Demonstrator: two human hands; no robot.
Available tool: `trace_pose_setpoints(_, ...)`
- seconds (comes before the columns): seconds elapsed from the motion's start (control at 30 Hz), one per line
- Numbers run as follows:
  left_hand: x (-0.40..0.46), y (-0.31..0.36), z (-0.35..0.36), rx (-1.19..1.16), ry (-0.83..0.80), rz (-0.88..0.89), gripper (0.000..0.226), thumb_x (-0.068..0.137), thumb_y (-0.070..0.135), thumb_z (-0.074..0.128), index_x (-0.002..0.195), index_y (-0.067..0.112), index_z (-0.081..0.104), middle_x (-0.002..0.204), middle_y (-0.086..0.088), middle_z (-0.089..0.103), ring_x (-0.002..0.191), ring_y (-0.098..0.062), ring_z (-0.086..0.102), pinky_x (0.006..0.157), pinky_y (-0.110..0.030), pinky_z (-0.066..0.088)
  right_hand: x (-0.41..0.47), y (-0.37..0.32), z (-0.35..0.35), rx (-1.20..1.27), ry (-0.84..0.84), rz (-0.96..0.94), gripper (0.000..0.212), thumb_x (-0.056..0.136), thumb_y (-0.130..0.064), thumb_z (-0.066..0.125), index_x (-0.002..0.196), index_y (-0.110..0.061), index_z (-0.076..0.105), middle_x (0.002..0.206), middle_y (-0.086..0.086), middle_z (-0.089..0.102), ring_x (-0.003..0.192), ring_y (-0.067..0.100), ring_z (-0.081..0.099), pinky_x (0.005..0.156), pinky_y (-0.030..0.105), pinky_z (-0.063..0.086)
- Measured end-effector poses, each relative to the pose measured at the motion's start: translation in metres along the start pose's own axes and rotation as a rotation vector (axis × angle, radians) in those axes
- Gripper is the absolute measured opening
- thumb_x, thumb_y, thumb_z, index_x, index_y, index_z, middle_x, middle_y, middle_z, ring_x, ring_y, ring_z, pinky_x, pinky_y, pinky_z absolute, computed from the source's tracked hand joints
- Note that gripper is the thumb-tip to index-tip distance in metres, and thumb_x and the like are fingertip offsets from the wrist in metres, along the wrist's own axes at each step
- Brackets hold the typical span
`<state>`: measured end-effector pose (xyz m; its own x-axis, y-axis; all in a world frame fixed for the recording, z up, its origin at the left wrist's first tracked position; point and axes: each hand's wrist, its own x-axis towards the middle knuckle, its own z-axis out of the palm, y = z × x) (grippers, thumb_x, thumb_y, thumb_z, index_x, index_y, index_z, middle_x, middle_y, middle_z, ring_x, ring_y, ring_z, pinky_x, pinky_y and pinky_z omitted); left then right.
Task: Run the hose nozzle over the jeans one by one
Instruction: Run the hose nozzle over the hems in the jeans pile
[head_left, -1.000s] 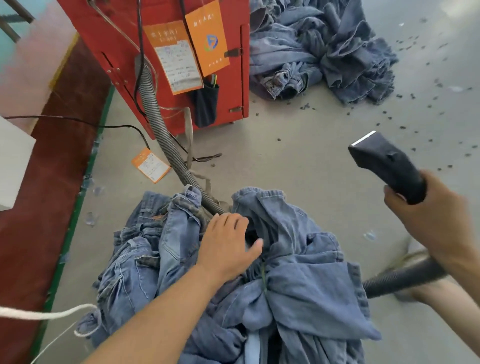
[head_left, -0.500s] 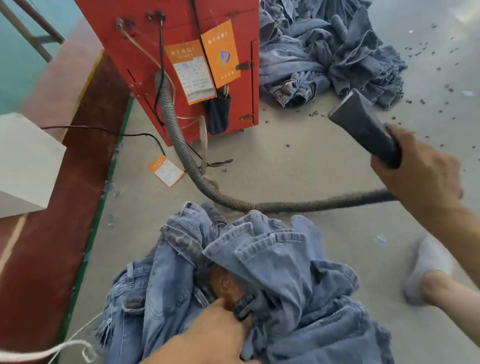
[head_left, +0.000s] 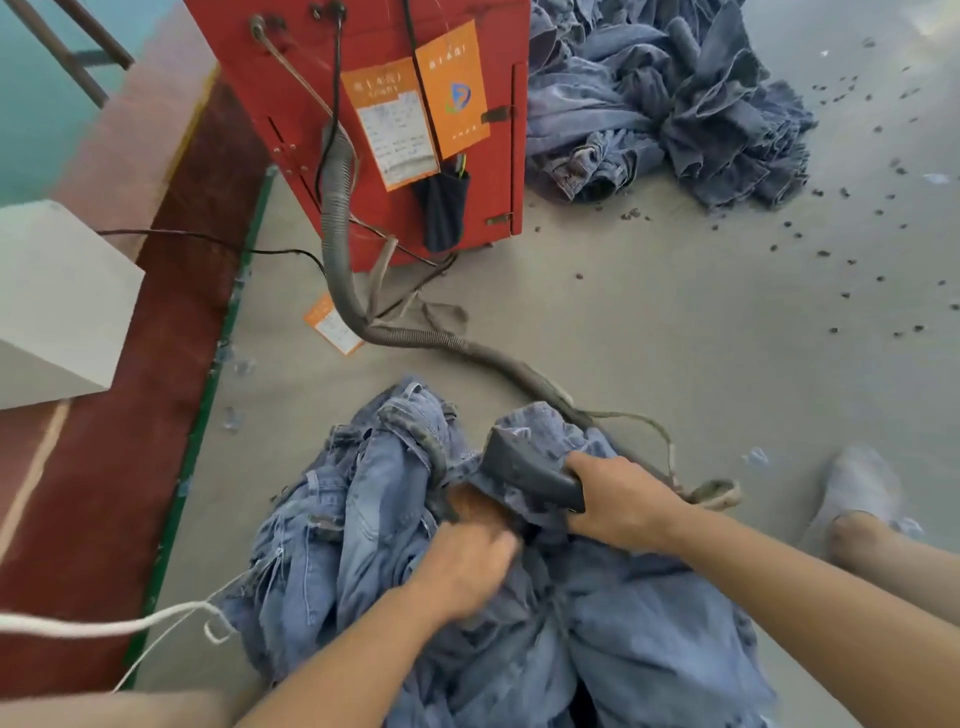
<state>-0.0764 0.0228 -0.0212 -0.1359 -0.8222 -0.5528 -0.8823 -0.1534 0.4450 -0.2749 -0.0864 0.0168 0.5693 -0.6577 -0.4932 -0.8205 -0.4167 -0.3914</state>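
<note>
1. Grey concrete floor (head_left: 649, 322) carries everything; dark specks of lint lie scattered over it at the right, near a second heap of denim (head_left: 670, 104) well apart from the work.
2. Behind, a red machine (head_left: 374, 104) feeds a ribbed grey hose (head_left: 441, 345), which snakes across the floor to the near pile, so the nozzle has slack to reach the cloth.
3. At the person's knees lies the pile of jeans (head_left: 363, 519), bunched with waistbands up, probably so each pair can be taken in turn.
4. The right hand (head_left: 618, 501) has its grip wrapped round the handle of the dark nozzle (head_left: 524, 470), whose mouth points down-left and seems to touch the top pair.
5. The left hand (head_left: 467, 566) rests on the denim just beside the nozzle, fingers curled into the fabric, apparently bunching it to steady or open it; blur hides exactly what they pinch.
6. A white cord (head_left: 104, 623) trails in from the left.
</note>
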Motion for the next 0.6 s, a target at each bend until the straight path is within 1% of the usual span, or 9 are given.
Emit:
trace_pose_setpoints(0.1, 0.021, -0.008, -0.014, -0.480, 0.108, -0.326, 0.032, 0.107, 0.020, 0.031, 0.121, 0.009, 0.058, 0.122, -0.016, 0.062, 0.108, -0.032, 0.059, 0.083, -0.035, 0.039, -0.034, 0.008, 0.008, 0.013, -0.025, -0.006, 0.031, 0.081, -0.041, 0.068, 0.092, -0.027, 0.043, 0.081, -0.005, 0.057, 0.077, 0.023, 0.055, 0.066, 0.038, 0.044)
trace_pose_setpoints(0.2, 0.038, -0.002, -0.020, -1.023, 0.212, -0.534, 0.036, 0.105, 0.027, 0.037, 0.127, 0.017, 0.062, 0.116, -0.008, 0.068, 0.104, -0.025, 0.064, 0.092, -0.040, 0.053, -0.072, 0.019, 0.018, 0.107, -0.035, -0.044, 0.027, 0.076, -0.038, 0.065, 0.090, -0.031, 0.044, 0.074, -0.006, 0.057, 0.073, 0.019, 0.057, 0.063, 0.032, 0.045)
trace_pose_setpoints(0.27, 0.044, 0.002, -0.026, -1.245, 0.168, -0.492, 0.037, 0.106, 0.036, 0.044, 0.120, 0.015, 0.071, 0.094, -0.006, 0.077, 0.087, -0.023, 0.071, 0.081, -0.038, 0.057, -0.092, 0.021, 0.024, 0.132, -0.043, -0.066, 0.026, 0.075, -0.036, 0.064, 0.087, -0.034, 0.041, 0.070, -0.006, 0.055, 0.066, 0.016, 0.055, 0.059, 0.029, 0.042)
trace_pose_setpoints(0.3, 0.042, 0.006, -0.028, -1.280, 0.103, -0.435, 0.040, 0.106, 0.043, 0.048, 0.113, 0.015, 0.075, 0.091, -0.005, 0.079, 0.084, -0.022, 0.073, 0.078, -0.035, 0.056, -0.099, 0.022, 0.027, 0.140, -0.042, -0.073, 0.026, 0.076, -0.035, 0.065, 0.087, -0.034, 0.041, 0.070, -0.005, 0.055, 0.065, 0.015, 0.055, 0.060, 0.030, 0.042)
trace_pose_setpoints(0.37, 0.037, 0.012, -0.029, -1.272, 0.027, -0.336, 0.046, 0.104, 0.053, 0.051, 0.111, 0.016, 0.077, 0.104, -0.007, 0.079, 0.093, -0.021, 0.076, 0.081, -0.032, 0.056, -0.105, 0.024, 0.027, 0.183, -0.013, -0.076, 0.027, 0.078, -0.031, 0.069, 0.086, -0.033, 0.043, 0.072, -0.004, 0.056, 0.066, 0.016, 0.055, 0.062, 0.034, 0.043)
trace_pose_setpoints(0.43, 0.033, 0.014, -0.027, -1.295, 0.002, -0.252, 0.047, 0.104, 0.054, 0.050, 0.116, 0.017, 0.076, 0.110, -0.008, 0.078, 0.099, -0.021, 0.074, 0.082, -0.030, 0.058, -0.108, 0.027, 0.022, 0.257, 0.034, -0.068, 0.025, 0.078, -0.029, 0.072, 0.086, -0.030, 0.048, 0.073, -0.002, 0.058, 0.065, 0.016, 0.056, 0.062, 0.038, 0.045)
trace_pose_setpoints(0.47, 0.031, 0.014, -0.025, -1.316, -0.002, -0.195, 0.045, 0.105, 0.052, 0.049, 0.123, 0.018, 0.072, 0.114, -0.008, 0.077, 0.104, -0.022, 0.073, 0.088, -0.033, 0.059, -0.108, 0.029, 0.016, 0.305, 0.063, -0.063, 0.024, 0.077, -0.028, 0.072, 0.086, -0.029, 0.050, 0.073, -0.003, 0.059, 0.065, 0.016, 0.057, 0.062, 0.039, 0.046)
trace_pose_setpoints(0.53, 0.029, 0.011, -0.023, -1.314, -0.016, -0.070, 0.040, 0.106, 0.042, 0.051, 0.142, 0.025, 0.059, 0.129, -0.007, 0.072, 0.122, -0.023, 0.066, 0.107, -0.040, 0.051, -0.107, 0.031, 0.005, 0.403, 0.112, -0.049, 0.021, 0.074, -0.025, 0.072, 0.087, -0.027, 0.055, 0.076, -0.005, 0.065, 0.067, 0.013, 0.062, 0.064, 0.041, 0.050)
trace_pose_setpoints(0.6, 0.023, 0.013, -0.026, -1.244, -0.015, -0.018, 0.045, 0.104, 0.031, 0.059, 0.148, 0.035, 0.050, 0.138, -0.001, 0.066, 0.130, -0.017, 0.060, 0.111, -0.034, 0.046, -0.102, 0.033, -0.007, 0.515, 0.148, -0.007, 0.022, 0.078, -0.019, 0.072, 0.098, -0.020, 0.062, 0.085, -0.004, 0.075, 0.075, 0.018, 0.071, 0.068, 0.042, 0.057)
